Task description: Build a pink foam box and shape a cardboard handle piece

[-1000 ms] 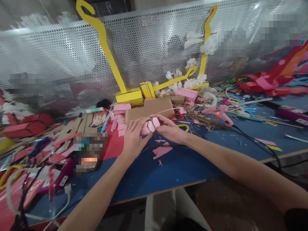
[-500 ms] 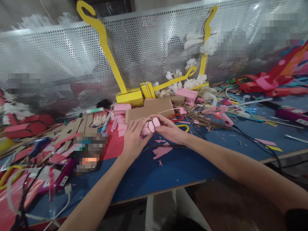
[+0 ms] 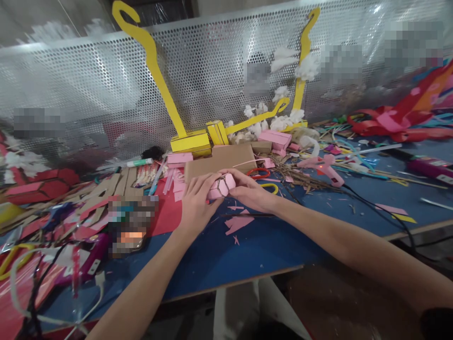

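Observation:
A small pink paper-covered box (image 3: 222, 186) with dark seams and a many-sided end is held above the blue table (image 3: 247, 264). My left hand (image 3: 200, 196) wraps round its left side, thumb below and fingers over the top. On the other side, my right hand (image 3: 249, 189) grips it with thumb and fingers. Part of the box is hidden behind the fingers. Just beyond my hands lies a brown cardboard piece (image 3: 222, 158). Pink paper scraps (image 3: 239, 222) lie on the table below the box.
A pink glue gun (image 3: 327, 170) with a black cable lies to the right. Yellow hook-shaped pieces on boxes (image 3: 191, 141) stand against the perforated metal panel (image 3: 208, 71). Cardboard strips (image 3: 109, 189) and red paper (image 3: 166, 212) spread on the left. Red-handled scissors (image 3: 258, 174) lie behind my right hand.
My right thumb has shifted slightly against the pink box. Otherwise both hands and the box stay in nearly the same place.

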